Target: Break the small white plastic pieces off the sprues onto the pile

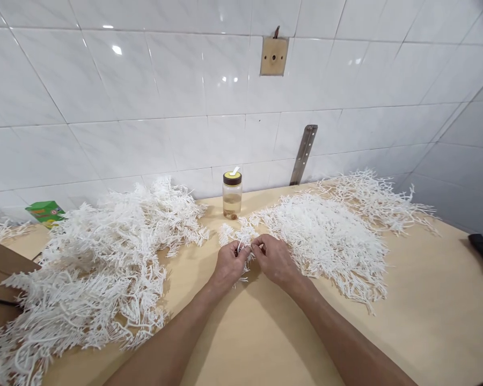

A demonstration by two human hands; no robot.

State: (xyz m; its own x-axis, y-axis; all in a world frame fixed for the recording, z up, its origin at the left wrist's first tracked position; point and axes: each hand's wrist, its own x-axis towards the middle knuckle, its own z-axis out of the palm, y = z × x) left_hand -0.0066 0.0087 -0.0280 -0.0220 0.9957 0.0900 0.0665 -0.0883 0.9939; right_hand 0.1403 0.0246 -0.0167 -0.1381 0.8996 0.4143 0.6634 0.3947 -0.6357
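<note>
White sprig (pixel 246 238) pinched in my left hand (pixel 230 262) | right hand (pixel 275 258): grip unclear | tabletop (pixel 249 338) room between my forearms (pixel 185 321) | bottles (pixel 232 198): one

No words, brand or number can be read. The nearest thing to a printed sign is on a small green box (pixel 43 210), far to the left of the fingers (pixel 262 242) and a little beyond them: it bears a small round red-and-white mark on the side toward the fingers, and whatever is printed inside that mark is too small to make out.
</note>
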